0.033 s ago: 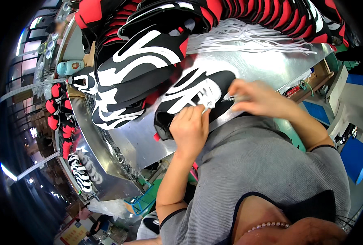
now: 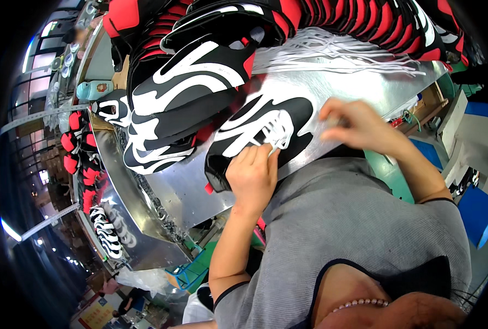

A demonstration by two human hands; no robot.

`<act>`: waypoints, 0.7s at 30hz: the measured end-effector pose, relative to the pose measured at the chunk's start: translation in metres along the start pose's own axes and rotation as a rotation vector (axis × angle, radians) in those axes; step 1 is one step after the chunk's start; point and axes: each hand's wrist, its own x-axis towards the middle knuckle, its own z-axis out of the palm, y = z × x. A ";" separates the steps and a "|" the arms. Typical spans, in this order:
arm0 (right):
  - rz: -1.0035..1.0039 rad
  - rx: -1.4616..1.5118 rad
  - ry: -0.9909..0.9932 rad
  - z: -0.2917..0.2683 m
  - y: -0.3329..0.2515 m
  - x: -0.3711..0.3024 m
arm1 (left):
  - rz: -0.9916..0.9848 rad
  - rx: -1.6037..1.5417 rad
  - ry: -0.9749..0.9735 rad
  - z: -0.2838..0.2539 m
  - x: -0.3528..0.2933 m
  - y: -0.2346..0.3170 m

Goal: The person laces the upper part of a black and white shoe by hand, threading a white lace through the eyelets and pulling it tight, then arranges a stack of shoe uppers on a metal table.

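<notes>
One shoe upper [image 2: 259,129], beyond left hand [image 2: 252,172], touching

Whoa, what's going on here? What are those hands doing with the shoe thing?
A person is handling a black-and-white shoe upper on a metal table. The left hand grips it beside the white lacing, which crosses its opening. The right hand is raised just off to the right; it is too blurred to tell if its fingers hold anything. Loose white laces and more shoe uppers lie beyond.
</notes>
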 end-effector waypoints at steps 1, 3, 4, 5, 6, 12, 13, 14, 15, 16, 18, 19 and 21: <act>-0.092 -0.039 0.141 -0.007 -0.001 0.006 | 0.011 0.008 0.008 -0.001 -0.003 -0.003; -0.226 0.107 0.157 -0.006 -0.028 0.018 | 0.057 0.029 0.005 0.000 -0.003 -0.001; -0.361 0.008 0.063 0.005 -0.043 0.026 | 0.109 0.023 0.015 0.002 -0.003 0.000; -0.431 -0.147 -0.018 0.016 -0.055 0.034 | 0.158 0.027 0.030 0.003 -0.004 0.000; -0.505 -0.301 -0.103 0.026 -0.062 0.042 | 0.202 0.038 0.046 0.002 -0.005 0.000; -0.572 0.062 0.099 0.026 -0.071 0.065 | 0.126 0.080 0.076 -0.003 -0.021 -0.007; -0.465 0.243 -0.014 0.015 -0.086 0.064 | 0.135 0.083 0.076 -0.005 -0.020 -0.006; -0.502 0.144 -0.069 0.020 -0.086 0.065 | 0.146 0.086 0.076 -0.005 -0.020 -0.006; -0.538 0.046 -0.117 0.028 -0.082 0.067 | 0.177 0.096 0.106 -0.002 -0.020 -0.007; -0.571 -0.053 -0.159 0.036 -0.077 0.067 | 0.183 0.099 0.112 -0.003 -0.020 -0.007; -0.532 -0.358 -0.144 0.053 -0.061 0.068 | 0.192 0.108 0.125 -0.005 -0.020 -0.007; -0.529 -0.428 -0.127 0.056 -0.053 0.067 | 0.193 0.101 0.131 -0.005 -0.019 -0.008; -0.570 -0.504 -0.040 0.055 -0.047 0.062 | 0.190 0.087 0.141 -0.004 -0.021 -0.010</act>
